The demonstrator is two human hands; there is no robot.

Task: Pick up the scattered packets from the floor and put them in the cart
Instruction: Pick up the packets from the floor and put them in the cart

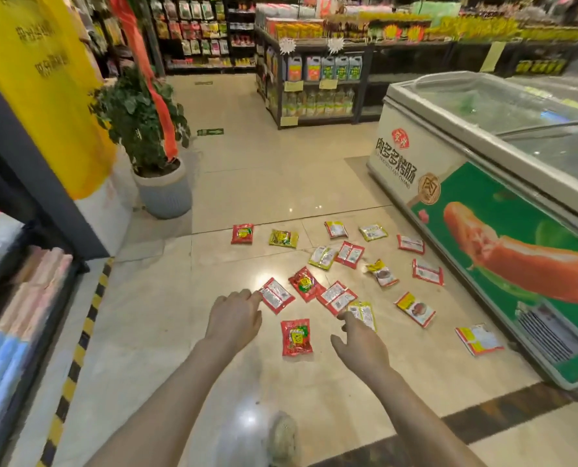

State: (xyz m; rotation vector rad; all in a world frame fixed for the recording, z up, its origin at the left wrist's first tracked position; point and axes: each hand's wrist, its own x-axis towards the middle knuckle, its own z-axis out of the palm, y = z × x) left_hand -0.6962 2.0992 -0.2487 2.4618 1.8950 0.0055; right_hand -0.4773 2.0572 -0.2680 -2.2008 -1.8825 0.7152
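Both arms reach forward and down over a shiny tiled floor (274, 183) in a shop aisle. The left hand (234, 317) hangs with loosely curled fingers that hold nothing, its fingertips at the edge of a red packet (277, 295) lying face down. The right hand (360, 343) is also relaxed and grips nothing; its forefinger points at a yellow packet (364, 314) just beyond it. Between the two hands lies another red packet (296, 337), face up. More packets, red and yellow, are scattered on the floor farther off and to the right, some overlapping near the middle, one (478, 339) lying near the foot of a chest freezer (483, 203) on the right. No cart is in view. A potted plant (153, 143) stands to the far left, and stocked shelves (314, 72) fill the far end.
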